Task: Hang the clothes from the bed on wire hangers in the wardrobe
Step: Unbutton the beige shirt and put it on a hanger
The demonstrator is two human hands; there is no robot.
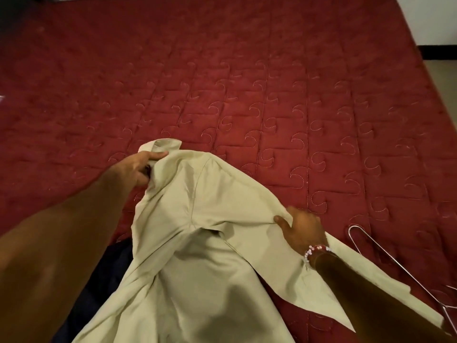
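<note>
Because the shirt (202, 219) is soft, thin and light, it will flop and slip if you hold it in just one spot. It hangs low in the middle of the frame, half lifted off the red bed (272, 82). The left grip (142, 167) pinches the collar. The right grip (303, 229) holds a fold of the sleeve. I think the collar and shoulders are the best places to hold. A wire hanger (395, 262) lies at the lower right.

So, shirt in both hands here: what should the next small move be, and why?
Probably the right hand should let go of the shirt and reach for the wire hanger lying on the bed beside it, since the left hand grips the collar.
</note>
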